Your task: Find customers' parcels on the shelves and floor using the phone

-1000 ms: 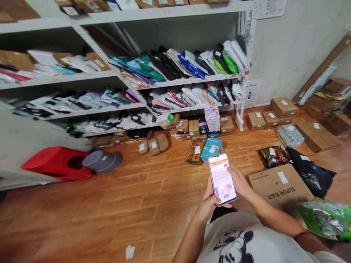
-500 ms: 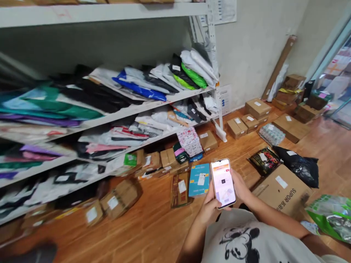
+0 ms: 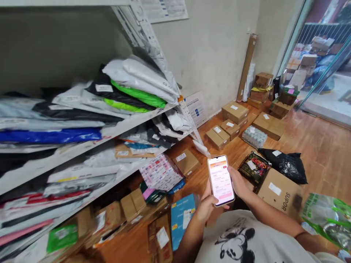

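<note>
To the left of the SUPOR carton [image 3: 287,185], a lit smartphone [image 3: 221,182] is held with its screen facing up. Its lower left edge is cradled in the grasp of the left hand [image 3: 207,205], with the thumb laid near the screen's lower corner, and its right edge is gripped by the right hand [image 3: 238,183], the nearer of the two to the carton. A black patterned package [image 3: 255,166] and a black plastic bag [image 3: 287,166] are set just beyond the carton; a green-and-clear bag [image 3: 326,212] is placed to its right. Well to the carton's left, past the smartphone, a blue box [image 3: 178,221] is seen near a white rack [image 3: 190,118] whose shelves are filled with bagged parcels [image 3: 148,78].
</note>
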A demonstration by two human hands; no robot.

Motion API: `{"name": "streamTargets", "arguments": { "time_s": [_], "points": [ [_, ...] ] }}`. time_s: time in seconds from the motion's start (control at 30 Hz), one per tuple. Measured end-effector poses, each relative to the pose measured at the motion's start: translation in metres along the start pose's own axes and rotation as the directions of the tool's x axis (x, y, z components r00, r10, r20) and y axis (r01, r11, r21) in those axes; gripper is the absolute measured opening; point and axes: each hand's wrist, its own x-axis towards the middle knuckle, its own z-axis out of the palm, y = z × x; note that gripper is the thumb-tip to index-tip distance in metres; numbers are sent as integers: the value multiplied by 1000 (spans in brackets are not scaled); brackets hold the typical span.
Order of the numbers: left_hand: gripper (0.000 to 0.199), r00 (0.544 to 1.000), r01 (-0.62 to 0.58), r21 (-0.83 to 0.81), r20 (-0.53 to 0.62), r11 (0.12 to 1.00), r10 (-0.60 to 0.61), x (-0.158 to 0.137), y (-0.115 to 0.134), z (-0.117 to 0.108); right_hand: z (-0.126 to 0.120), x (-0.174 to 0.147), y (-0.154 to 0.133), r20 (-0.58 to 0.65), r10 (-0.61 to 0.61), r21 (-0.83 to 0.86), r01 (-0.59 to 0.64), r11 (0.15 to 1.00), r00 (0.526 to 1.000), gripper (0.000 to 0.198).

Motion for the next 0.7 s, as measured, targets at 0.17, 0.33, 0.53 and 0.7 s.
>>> {"name": "streamTargets", "arguments": {
  "time_s": [0.17, 0.33, 0.53, 0.7],
  "points": [
    [123, 999, 4, -24, -44, 1000, -5, 87, 33, 13, -31, 89, -17, 89, -19, 44, 15, 999, 996, 38],
    [113, 1000, 17, -53, -5, 998, -18, 150, 69, 26, -48, 156, -35, 66, 51, 74, -56, 996, 996, 32],
    [103, 999, 40, -70, 31, 997, -38, 215, 103, -5, -39, 231, -39, 26, 142, 106, -144, 984, 990, 30],
    [100, 991, 92, -12, 99, 996, -91, 275, 141, -52, -11, 311, -44, -119, 114, 186, -91, 978, 986, 37]
  ]
}}
